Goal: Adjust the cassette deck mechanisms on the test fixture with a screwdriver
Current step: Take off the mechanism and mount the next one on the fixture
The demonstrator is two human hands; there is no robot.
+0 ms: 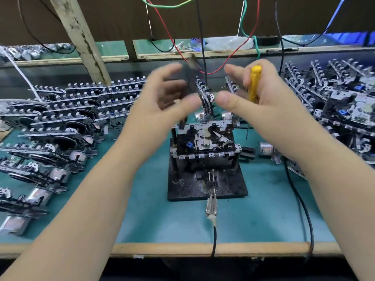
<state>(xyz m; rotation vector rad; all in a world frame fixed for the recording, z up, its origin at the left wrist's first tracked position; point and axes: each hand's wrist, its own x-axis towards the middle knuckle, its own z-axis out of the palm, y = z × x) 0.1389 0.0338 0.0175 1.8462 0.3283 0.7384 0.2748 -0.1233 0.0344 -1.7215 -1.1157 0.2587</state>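
Right hand [261, 102] gripping yellow screwdriver [254, 84], left hand [162, 100] blurred, fingers spread, above test fixture [207, 179].

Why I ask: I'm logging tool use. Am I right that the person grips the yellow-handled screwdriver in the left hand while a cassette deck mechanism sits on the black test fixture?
Not quite. The head view shows the yellow-handled screwdriver gripped in the right hand, not the left. The left hand is blurred, fingers spread. A cassette deck mechanism does sit on the black test fixture.
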